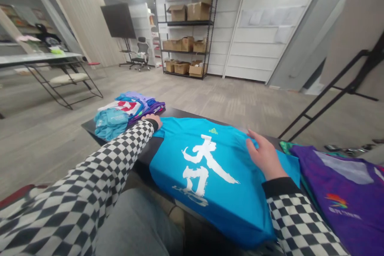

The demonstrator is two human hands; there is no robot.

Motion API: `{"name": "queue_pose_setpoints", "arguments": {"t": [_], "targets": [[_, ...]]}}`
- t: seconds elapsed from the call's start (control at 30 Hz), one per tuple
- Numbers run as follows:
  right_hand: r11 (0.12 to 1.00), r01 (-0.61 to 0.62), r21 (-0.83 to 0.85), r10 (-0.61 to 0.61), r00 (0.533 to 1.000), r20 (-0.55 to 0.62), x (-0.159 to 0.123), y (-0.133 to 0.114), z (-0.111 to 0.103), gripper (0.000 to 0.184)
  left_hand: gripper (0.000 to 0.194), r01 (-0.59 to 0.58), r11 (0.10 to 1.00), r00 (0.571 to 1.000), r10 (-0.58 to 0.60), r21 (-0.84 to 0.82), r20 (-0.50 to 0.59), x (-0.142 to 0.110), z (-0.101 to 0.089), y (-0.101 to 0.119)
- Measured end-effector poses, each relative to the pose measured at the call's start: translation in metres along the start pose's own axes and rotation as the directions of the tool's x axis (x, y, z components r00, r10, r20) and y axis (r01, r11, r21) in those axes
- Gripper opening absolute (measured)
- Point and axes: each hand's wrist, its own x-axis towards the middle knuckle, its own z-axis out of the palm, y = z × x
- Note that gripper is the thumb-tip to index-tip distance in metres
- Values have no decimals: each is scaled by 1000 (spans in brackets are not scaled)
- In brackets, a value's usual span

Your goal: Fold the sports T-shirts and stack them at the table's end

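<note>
A bright blue T-shirt lies spread out on a black table, its front up, with large white brush-style characters and a small green logo. Its lower part hangs over the near edge. My right hand rests on the shirt near its right shoulder, fingers stretched out and thumb apart. At the left sleeve is my left hand, mostly hidden behind its cuff, so its grip does not show. Just left of that hand sits a pile of folded shirts in light blue, white, red and purple.
A purple shirt with a rainbow logo lies at the right. The black table has its near edge by my knee. Beyond are a shelf rack with cardboard boxes, an office chair and a black metal frame.
</note>
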Motion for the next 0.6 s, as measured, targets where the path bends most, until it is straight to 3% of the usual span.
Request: {"name": "queue_pose_setpoints", "arguments": {"t": [0.1,0.23,0.37,0.43,0.53,0.6], "targets": [[998,-67,16,67,998,2,-8,9,-8,55,50,-4,999,1000,4,-36,25,6,1,3],[995,-97,20,98,995,-20,-10,9,-9,55,35,-50,985,997,59,-166,50,1,-11,7],[997,-79,15,78,995,63,-9,5,-1,54,28,-113,931,985,150,-347,82,-15,-32,32],[995,-100,5,99,988,115,-10,4,1,54,30,-160,833,968,237,-529,81,-25,-44,57],[993,-122,4,119,979,164,-11,1,0,55,48,-162,549,909,406,-820,92,-42,-53,109],[993,-119,10,115,976,183,-11,-2,-1,54,51,-136,473,866,483,-871,127,-55,-48,147]]}}
